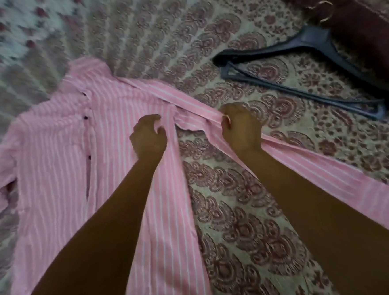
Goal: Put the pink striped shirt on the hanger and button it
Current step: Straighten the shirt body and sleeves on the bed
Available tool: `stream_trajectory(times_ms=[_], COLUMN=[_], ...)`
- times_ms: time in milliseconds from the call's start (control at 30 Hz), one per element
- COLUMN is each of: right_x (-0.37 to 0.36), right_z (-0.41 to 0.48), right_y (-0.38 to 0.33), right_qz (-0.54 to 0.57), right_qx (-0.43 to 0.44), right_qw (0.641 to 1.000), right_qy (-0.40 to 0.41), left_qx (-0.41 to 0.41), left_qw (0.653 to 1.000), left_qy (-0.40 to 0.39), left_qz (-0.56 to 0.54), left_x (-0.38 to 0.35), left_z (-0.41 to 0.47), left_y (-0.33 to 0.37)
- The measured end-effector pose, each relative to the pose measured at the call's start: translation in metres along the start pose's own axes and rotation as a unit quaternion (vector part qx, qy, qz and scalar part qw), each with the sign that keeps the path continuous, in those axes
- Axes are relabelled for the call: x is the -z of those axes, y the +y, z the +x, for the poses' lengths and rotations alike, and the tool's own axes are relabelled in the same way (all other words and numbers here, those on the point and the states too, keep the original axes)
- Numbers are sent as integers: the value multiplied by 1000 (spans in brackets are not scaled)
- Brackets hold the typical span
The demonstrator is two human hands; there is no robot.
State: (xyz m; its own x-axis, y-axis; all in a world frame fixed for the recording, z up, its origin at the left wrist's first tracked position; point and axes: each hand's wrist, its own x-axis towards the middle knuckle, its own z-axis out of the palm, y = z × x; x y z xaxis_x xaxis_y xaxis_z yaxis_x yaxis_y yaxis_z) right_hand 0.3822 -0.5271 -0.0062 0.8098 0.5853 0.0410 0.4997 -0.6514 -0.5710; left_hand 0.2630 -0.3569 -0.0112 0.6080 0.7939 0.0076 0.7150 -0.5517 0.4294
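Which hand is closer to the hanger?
Right. The right hand grips the sleeve, with the hanger up and to its right; the left hand holds the shirt, farther left.

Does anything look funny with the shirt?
Yes. The pink striped shirt lies on the bedspread with one sleeve bunched in the right hand, and the hanger lies bare beside it, not inside it.

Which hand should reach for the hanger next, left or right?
Right, probably. The right hand is nearer the hanger, though it must first release the sleeve it grips. The left hand sits over the body of the shirt, farther off.
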Motion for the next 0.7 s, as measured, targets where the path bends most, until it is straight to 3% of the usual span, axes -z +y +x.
stream_trajectory(times_ms=[167,267,367,433,533,700], right_x=[-44,-48,-44,-42,-43,-38], right_z=[54,69,89,107,135,173], right_y=[-31,-31,-23,-17,-5,7], right_qz=[-191,-225,-112,33,207,269], right_qx=[62,109,103,36,-59,-121], right_qw=[978,968,988,999,975,954], right_qy=[-57,-37,-25,-20,-60,-52], left_qx=[-100,-123,-136,-158,-164,-122], left_qw=[988,972,967,966,975,990], left_qy=[-51,-119,-149,-137,-82,-75], left_qz=[102,159,152,151,127,10], left_x=[4,3,-2,-6,-14,-18], left_z=[69,102,132,150,176,218], left_y=[-23,-25,-21,-17,-11,8])
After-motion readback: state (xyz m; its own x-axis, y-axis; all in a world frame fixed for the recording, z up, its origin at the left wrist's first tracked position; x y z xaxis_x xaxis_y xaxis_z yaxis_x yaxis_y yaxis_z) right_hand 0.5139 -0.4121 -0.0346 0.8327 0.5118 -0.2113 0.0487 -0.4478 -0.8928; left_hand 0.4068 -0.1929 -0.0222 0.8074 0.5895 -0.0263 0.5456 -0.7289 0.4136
